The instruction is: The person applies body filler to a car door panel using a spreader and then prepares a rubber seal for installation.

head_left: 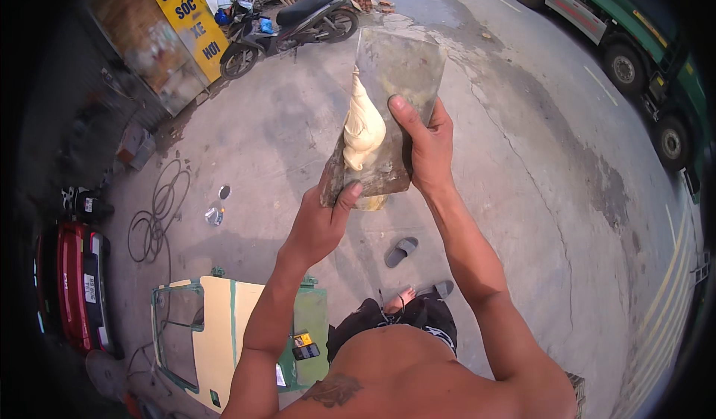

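Observation:
In front of me I hold up a flat, stained grey-green plate (414, 65) with both hands. A cream-coloured mound of thick paste (364, 132) lies on its left side, drawn out to a point toward the far end. My right hand (429, 139) grips the right edge, thumb on top and fingers underneath. My left hand (321, 221) is closed on the near left corner, its thumb pressed on the upper face. A yellowish smeared piece (373, 203) shows under the near edge; I cannot tell whether it is a separate plate.
A cream-and-green vehicle door (250, 307) lies at the lower left, with small items (304, 346) on it. Nearby are a coiled hose (153, 214), a loose sandal (401, 252) and a red car (74, 285). A motorbike (294, 27) stands far left; a green truck (619, 31) is far right.

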